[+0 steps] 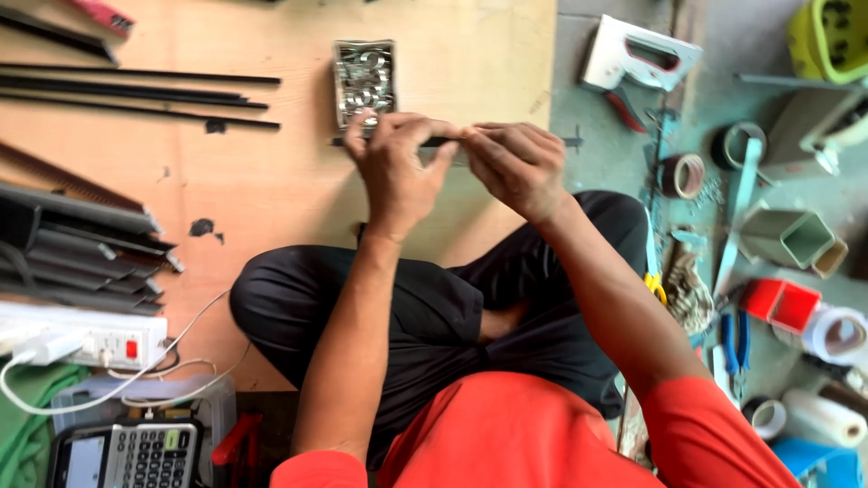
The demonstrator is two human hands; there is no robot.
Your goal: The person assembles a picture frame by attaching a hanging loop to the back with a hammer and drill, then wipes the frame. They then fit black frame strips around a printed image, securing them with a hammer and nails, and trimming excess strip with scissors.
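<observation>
A thin dark strip (443, 142) is held level between both hands above the plywood board (271, 181), just near of a small metal tin (364, 79) full of shiny metal pieces. The left hand (398, 167) pinches the strip's left part, fingers closed on it; the right hand (517, 165) grips its right part with fingers curled shut. Long black rods (145, 95) lie far left on the board, with a stack of dark profiles (81, 248) nearer. A staple gun (637, 56) rests far right on the floor, and tape rolls (683, 174) lie beyond the right hand
</observation>
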